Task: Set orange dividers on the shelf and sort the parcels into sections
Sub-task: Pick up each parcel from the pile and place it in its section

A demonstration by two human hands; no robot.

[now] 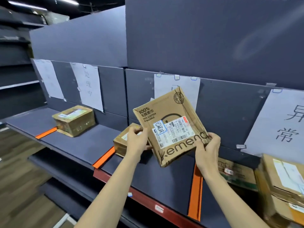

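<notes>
flat parcel [169,127] mid-frame, tilted label-up, likely to read it | left hand [137,140] and right hand [208,148] each clamp a lower edge | three orange dividers [195,191] mark shelf [79,145] sections

I hold a flat brown parcel [169,127] tilted above the shelf [79,145], left hand [136,140] on its left edge, right hand [208,148] at its lower right corner, label facing me. Three orange dividers lie flat: one [195,191] below my right hand, one [103,157] left of my left hand, one [46,132] far left. A small parcel [120,143] sits behind my left hand; a taped one [74,120] farther left; more parcels [278,183] right of my right hand.
</notes>
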